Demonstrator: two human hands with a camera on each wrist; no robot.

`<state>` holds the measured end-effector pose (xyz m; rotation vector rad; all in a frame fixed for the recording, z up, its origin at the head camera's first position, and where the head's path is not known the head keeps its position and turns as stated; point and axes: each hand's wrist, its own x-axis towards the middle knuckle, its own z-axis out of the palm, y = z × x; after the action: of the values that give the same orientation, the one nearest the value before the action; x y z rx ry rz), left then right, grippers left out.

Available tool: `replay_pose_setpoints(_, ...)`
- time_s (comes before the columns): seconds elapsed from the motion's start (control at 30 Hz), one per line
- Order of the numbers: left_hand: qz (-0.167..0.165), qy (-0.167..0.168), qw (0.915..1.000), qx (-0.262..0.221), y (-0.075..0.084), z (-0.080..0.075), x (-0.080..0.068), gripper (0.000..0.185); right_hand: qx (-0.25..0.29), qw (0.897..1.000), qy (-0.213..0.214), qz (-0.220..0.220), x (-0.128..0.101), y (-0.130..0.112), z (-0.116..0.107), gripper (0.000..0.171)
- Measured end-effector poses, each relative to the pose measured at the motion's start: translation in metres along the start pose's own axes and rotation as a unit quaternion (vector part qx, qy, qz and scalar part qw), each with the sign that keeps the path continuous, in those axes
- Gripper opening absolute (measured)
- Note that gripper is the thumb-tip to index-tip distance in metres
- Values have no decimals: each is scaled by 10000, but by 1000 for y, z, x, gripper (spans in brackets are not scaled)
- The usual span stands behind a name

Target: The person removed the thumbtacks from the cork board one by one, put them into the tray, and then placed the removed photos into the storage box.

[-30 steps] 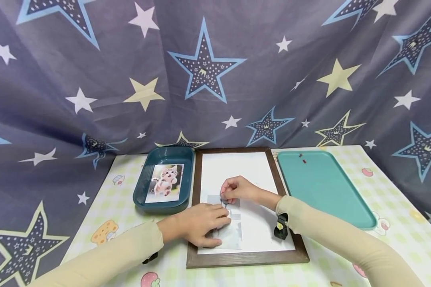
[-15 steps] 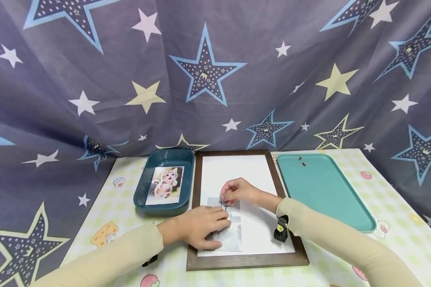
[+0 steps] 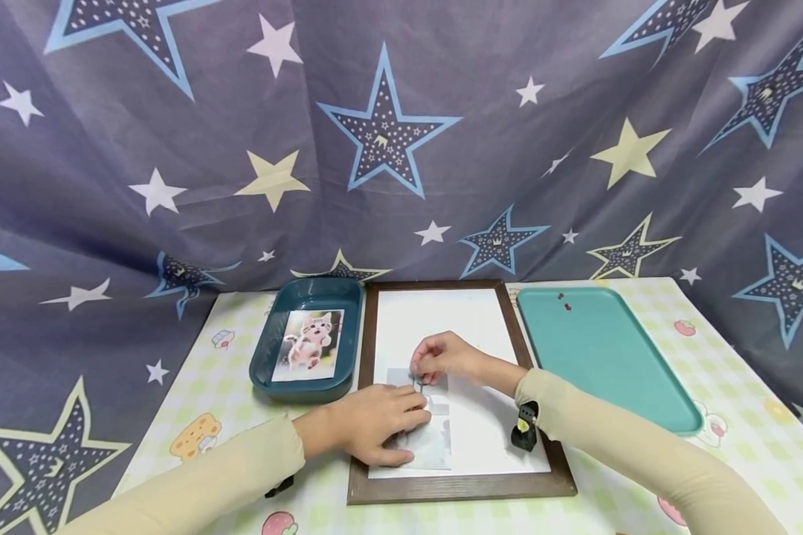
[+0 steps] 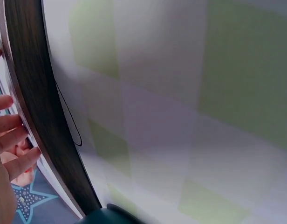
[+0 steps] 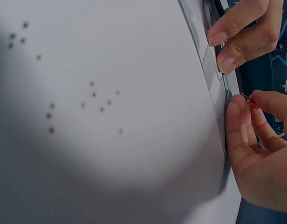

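Observation:
A grey printed picture (image 3: pixel 436 444) lies on the lower left of a white board with a dark wooden frame (image 3: pixel 462 488). My left hand (image 3: pixel 383 422) rests on the picture with its fingers spread, covering much of its left side. Just beyond those fingers, my right hand (image 3: pixel 447 358) is at the picture's upper part. In the right wrist view, thumb and fingers of that hand pinch a red push pin (image 5: pixel 253 102). Whether the pin's tip touches the picture cannot be told. Small dark holes dot the board's white surface (image 5: pixel 148 51).
Left of the frame stands a dark teal bin (image 3: pixel 262 364) with a kitten photo (image 3: pixel 308 345) in it. On the right lies a turquoise tray (image 3: pixel 609 357) holding two red push pins (image 3: pixel 566 306). A checked cloth (image 3: pixel 194 475) covers the table; a starry curtain hangs behind.
The head view has shifted slightly. Both hands stay in nearly the same place on the picture, and the bin and tray have not moved.

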<state>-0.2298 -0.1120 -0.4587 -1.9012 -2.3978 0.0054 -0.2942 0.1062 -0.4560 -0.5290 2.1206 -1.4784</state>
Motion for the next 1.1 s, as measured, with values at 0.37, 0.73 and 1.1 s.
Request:
replay_pose_setpoints(0.37, -50, -79, 9999, -42, -1, 1, -1, 44, -213, 9996, -144, -108, -4, -5, -4, 14)
replay_pose_setpoints(0.73, -65, 21, 10000, 48, 1, 4, -3, 45, -609, 9970, 153, -456, -17, -14, -13, 13)
replay_pose_setpoints(1.1, -57, 16, 10000, -18, 0, 2, -1, 46, -643, 9961, 436, -416, -23, -21, -41, 13)
